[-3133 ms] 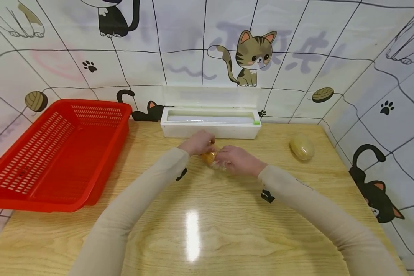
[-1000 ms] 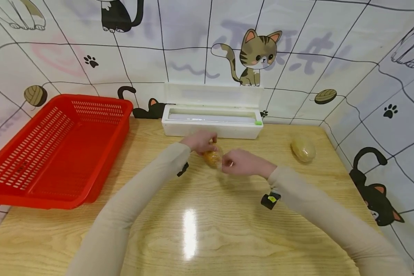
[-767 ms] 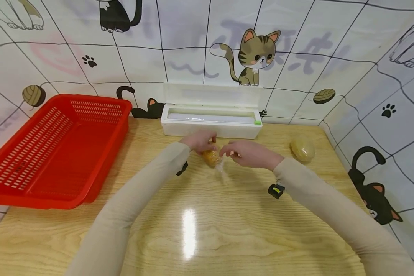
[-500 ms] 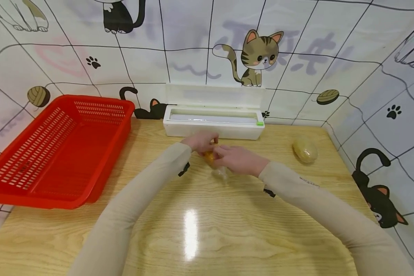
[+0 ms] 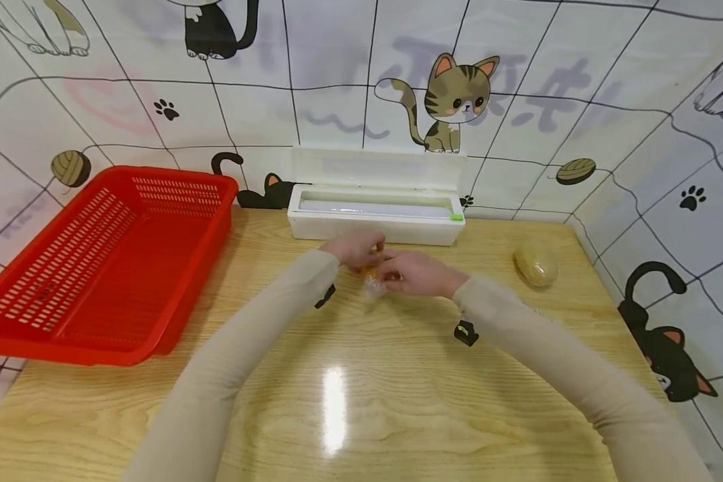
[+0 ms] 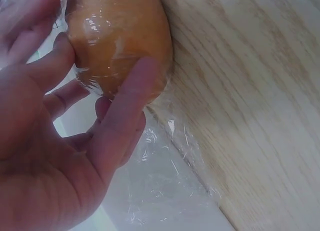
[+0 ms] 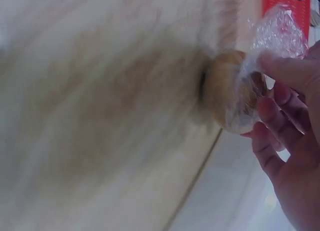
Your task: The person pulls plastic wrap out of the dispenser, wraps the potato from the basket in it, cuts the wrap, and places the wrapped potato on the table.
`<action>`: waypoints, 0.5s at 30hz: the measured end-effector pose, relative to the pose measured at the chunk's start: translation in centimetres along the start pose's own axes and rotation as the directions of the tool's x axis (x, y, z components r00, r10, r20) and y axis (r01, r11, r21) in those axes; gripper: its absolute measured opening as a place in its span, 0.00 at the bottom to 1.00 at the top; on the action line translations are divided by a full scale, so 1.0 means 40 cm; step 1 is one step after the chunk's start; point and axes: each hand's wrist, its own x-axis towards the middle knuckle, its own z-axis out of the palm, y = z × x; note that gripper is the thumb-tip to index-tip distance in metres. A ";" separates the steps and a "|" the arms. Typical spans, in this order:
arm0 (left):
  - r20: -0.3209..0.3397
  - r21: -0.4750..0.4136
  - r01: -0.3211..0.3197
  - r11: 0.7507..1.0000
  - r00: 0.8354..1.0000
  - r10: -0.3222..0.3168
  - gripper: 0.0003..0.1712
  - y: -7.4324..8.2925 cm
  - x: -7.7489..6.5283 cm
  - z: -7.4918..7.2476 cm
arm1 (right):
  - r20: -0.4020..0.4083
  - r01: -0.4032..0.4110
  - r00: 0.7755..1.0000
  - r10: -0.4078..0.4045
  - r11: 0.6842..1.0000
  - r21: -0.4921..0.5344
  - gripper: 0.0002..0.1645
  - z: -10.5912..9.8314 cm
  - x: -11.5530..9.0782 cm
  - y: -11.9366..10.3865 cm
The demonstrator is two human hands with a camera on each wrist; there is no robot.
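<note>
A round, smooth orange fruit (image 6: 120, 36) in clear cling film sits just in front of the white box; its exact kind is unclear. My left hand (image 5: 355, 248) holds it from the left, thumb and fingers against its sides in the left wrist view. Loose cling film (image 7: 281, 33) sticks out from the fruit in the right wrist view. There my right hand (image 7: 295, 106) pinches film between thumb and fingertips at the fruit's side. In the head view both hands nearly meet and cover most of the fruit, leaving a film tuft (image 5: 373, 288) showing.
Behind the hands stands a white cling film box (image 5: 376, 231), lid raised, a roll inside. A red plastic basket (image 5: 195, 288) stands at the left. A film-wrapped yellowish potato-like item (image 5: 536, 262) lies at the right on the wooden table (image 5: 410, 402). Cat-patterned walls enclose the back and right.
My right hand drew away from the fruit, lifted off a trailing strand of film, then came back onto the film beside the fruit. The left hand kept its hold.
</note>
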 end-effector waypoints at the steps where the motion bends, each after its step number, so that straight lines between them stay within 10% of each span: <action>1: 0.004 0.004 0.000 1.000 1.000 0.000 0.10 0.002 0.002 0.000 | -0.025 -0.017 1.000 0.018 0.999 0.030 0.05 0.006 -0.002 0.004; 11: 0.041 0.046 0.022 0.999 0.999 -0.024 0.12 -0.002 0.021 -0.005 | -0.296 -0.142 0.941 0.164 0.985 0.094 0.03 0.044 -0.004 -0.022; 15: 0.045 -0.117 0.057 0.991 0.998 -0.052 0.08 -0.011 0.035 0.003 | -0.369 -0.229 0.893 0.258 0.966 0.121 0.05 0.040 0.015 -0.056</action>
